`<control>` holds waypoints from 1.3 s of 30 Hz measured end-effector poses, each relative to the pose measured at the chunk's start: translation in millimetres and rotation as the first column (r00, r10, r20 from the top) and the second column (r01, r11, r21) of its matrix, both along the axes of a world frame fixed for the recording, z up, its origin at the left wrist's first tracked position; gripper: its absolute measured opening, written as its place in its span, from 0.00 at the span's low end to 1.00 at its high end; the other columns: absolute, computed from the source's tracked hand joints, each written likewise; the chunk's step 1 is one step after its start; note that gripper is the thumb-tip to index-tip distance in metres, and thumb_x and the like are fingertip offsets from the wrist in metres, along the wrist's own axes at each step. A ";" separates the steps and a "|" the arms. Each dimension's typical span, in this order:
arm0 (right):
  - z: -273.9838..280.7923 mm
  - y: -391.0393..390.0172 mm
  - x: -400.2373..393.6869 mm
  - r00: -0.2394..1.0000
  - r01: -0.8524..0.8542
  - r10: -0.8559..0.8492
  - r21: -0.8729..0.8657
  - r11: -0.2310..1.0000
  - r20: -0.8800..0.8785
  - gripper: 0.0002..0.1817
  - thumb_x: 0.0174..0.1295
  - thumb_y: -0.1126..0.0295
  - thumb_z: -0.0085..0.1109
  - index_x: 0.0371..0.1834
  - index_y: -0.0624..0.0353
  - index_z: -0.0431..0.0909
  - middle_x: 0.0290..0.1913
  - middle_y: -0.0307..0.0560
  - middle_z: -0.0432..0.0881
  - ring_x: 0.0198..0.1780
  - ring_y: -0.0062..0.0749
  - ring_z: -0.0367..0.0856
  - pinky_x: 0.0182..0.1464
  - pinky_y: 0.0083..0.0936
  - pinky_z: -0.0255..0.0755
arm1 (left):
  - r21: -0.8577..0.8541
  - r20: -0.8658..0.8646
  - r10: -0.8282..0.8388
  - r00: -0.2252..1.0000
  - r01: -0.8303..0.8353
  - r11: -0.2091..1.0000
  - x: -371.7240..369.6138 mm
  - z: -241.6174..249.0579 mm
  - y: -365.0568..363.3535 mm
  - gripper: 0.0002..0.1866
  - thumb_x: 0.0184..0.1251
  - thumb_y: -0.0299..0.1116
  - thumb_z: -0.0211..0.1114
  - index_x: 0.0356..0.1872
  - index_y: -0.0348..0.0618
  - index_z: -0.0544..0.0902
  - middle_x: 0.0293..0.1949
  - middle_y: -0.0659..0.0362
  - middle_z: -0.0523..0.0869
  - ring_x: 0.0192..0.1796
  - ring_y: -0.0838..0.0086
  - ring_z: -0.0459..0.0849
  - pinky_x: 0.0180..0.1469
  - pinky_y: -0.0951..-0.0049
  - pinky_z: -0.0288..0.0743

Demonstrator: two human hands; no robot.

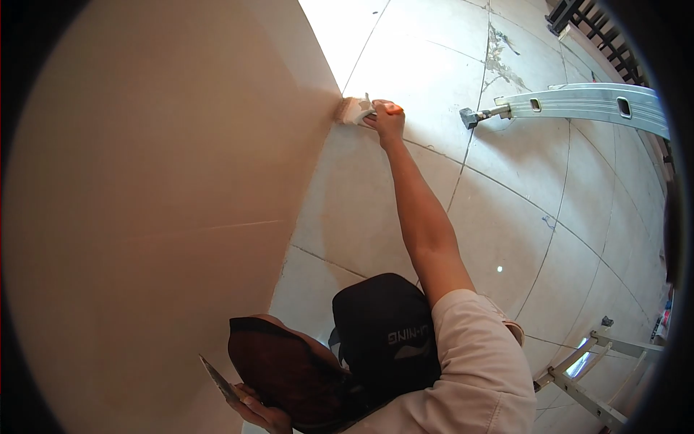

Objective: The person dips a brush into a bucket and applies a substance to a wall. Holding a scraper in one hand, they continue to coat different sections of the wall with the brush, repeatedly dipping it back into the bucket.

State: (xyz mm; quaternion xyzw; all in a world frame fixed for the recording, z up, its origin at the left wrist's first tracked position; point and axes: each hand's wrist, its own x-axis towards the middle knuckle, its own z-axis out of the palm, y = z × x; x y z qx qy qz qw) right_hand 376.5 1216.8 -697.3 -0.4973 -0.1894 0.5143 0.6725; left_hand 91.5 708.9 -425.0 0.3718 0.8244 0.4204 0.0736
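My right hand (388, 123) is closed around the orange handle of a wide brush (356, 111), far out at the end of my stretched arm. The brush's bristles meet the lower edge of the wall (173, 166), where it joins the tiled floor (361, 195). At the bottom left, my left hand (264, 414) grips a flat scraper-like tool (217, 377), its pointed blade angled up toward the wall. Part of this hand is cut off by the frame. A black cap (387, 325) with a dark brim covers the area beside it.
One metal ladder part (578, 103) with a dark foot rests on the floor at upper right. Another ladder-like metal frame (585, 376) stands at lower right. Dark slatted bars (600, 36) show at the top right. Greyish marks stain the upper floor tiles.
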 end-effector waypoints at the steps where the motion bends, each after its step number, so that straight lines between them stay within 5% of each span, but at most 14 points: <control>1: 0.5 3.4 -5.5 0.994 -0.005 0.010 -0.039 0.999 0.108 0.13 0.63 0.71 0.57 0.44 0.71 0.76 0.40 0.54 0.81 0.38 0.40 0.86 0.38 0.31 0.88 | 0.028 0.000 0.021 1.000 -0.021 0.999 -1.4 -1.1 -2.5 0.25 0.77 0.46 0.42 0.62 0.33 0.63 0.42 0.59 0.70 0.44 0.75 0.68 0.45 0.74 0.64; 6: 90.5 31.5 -10.3 0.946 -0.106 0.086 0.050 0.993 0.311 0.12 0.62 0.72 0.57 0.43 0.70 0.77 0.38 0.53 0.81 0.36 0.39 0.87 0.39 0.31 0.88 | -0.046 -0.098 -0.085 0.992 0.081 0.996 -0.2 9.1 1.5 0.24 0.76 0.46 0.42 0.60 0.34 0.65 0.41 0.60 0.69 0.42 0.76 0.68 0.43 0.76 0.64; 8: 128.1 31.9 14.6 0.993 -0.065 0.100 0.412 0.909 -0.063 0.11 0.63 0.72 0.56 0.42 0.71 0.75 0.39 0.54 0.81 0.36 0.43 0.87 0.41 0.35 0.88 | -0.037 -0.084 -0.061 0.995 0.059 0.998 0.5 5.8 2.2 0.24 0.76 0.46 0.42 0.59 0.35 0.66 0.40 0.60 0.69 0.42 0.77 0.67 0.42 0.76 0.63; 11: 179.7 21.7 35.9 0.969 -0.034 0.168 0.573 0.819 -0.181 0.09 0.63 0.73 0.56 0.42 0.69 0.74 0.41 0.56 0.81 0.39 0.49 0.86 0.47 0.45 0.85 | -0.076 -0.072 -0.058 0.996 0.053 0.996 1.8 8.8 4.6 0.24 0.76 0.46 0.42 0.57 0.33 0.66 0.39 0.59 0.68 0.41 0.75 0.67 0.42 0.75 0.63; 15: 115.3 28.9 23.9 0.916 -0.041 0.263 0.579 0.814 -0.304 0.10 0.62 0.75 0.56 0.43 0.69 0.73 0.42 0.53 0.80 0.43 0.52 0.84 0.51 0.52 0.82 | -0.116 -0.099 -0.117 0.988 0.106 0.988 -0.9 13.5 12.6 0.23 0.76 0.45 0.41 0.56 0.34 0.66 0.39 0.59 0.68 0.40 0.75 0.67 0.42 0.74 0.63; 17: 61.6 11.7 6.1 0.935 0.054 0.075 0.350 0.935 -0.346 0.15 0.59 0.71 0.60 0.43 0.73 0.73 0.40 0.55 0.79 0.40 0.49 0.85 0.45 0.46 0.86 | -0.113 -0.097 -0.123 0.988 0.112 0.987 0.2 12.9 13.9 0.22 0.76 0.44 0.41 0.57 0.36 0.67 0.39 0.60 0.69 0.40 0.77 0.67 0.41 0.76 0.63; 19: 28.4 -9.2 6.0 0.973 -0.006 0.043 0.163 0.987 -0.225 0.15 0.63 0.72 0.57 0.49 0.72 0.71 0.43 0.57 0.79 0.40 0.46 0.86 0.44 0.38 0.88 | -0.113 -0.110 -0.137 0.985 0.124 0.986 1.0 11.4 15.0 0.22 0.76 0.44 0.41 0.57 0.35 0.67 0.39 0.60 0.69 0.40 0.77 0.67 0.41 0.76 0.63; 25: 3.1 -18.3 -17.4 0.988 0.108 -0.114 0.058 0.992 0.103 0.11 0.62 0.69 0.57 0.37 0.70 0.80 0.36 0.52 0.82 0.37 0.35 0.86 0.38 0.27 0.86 | -0.096 -0.062 -0.079 0.995 0.072 0.993 -2.0 4.0 1.4 0.26 0.76 0.45 0.41 0.63 0.33 0.63 0.42 0.58 0.70 0.42 0.76 0.67 0.43 0.75 0.63; 30: -26.1 -22.2 -64.8 0.830 0.058 -0.077 0.050 0.997 0.552 0.12 0.62 0.66 0.59 0.36 0.66 0.83 0.29 0.46 0.83 0.33 0.29 0.84 0.33 0.25 0.81 | -0.040 -0.027 -0.052 0.998 0.051 0.998 -10.3 -3.1 -7.5 0.29 0.76 0.45 0.42 0.68 0.32 0.59 0.49 0.56 0.72 0.48 0.74 0.70 0.49 0.74 0.65; 34: 11.9 -39.5 -63.2 0.999 0.001 0.001 -0.036 0.999 0.046 0.12 0.63 0.66 0.57 0.37 0.66 0.82 0.34 0.48 0.82 0.33 0.32 0.84 0.33 0.26 0.84 | -0.084 0.012 -0.043 0.999 0.044 0.996 -6.1 1.6 1.3 0.27 0.76 0.42 0.40 0.63 0.27 0.61 0.46 0.55 0.69 0.45 0.72 0.67 0.47 0.72 0.64; 39: 132.7 -33.4 -34.2 0.996 -0.045 0.060 0.221 0.974 -0.061 0.12 0.59 0.71 0.56 0.35 0.74 0.79 0.34 0.51 0.80 0.32 0.40 0.86 0.34 0.29 0.86 | -0.072 -0.002 -0.097 0.995 0.097 0.993 -6.5 3.2 12.2 0.24 0.76 0.44 0.40 0.58 0.29 0.64 0.43 0.56 0.68 0.44 0.73 0.67 0.46 0.72 0.63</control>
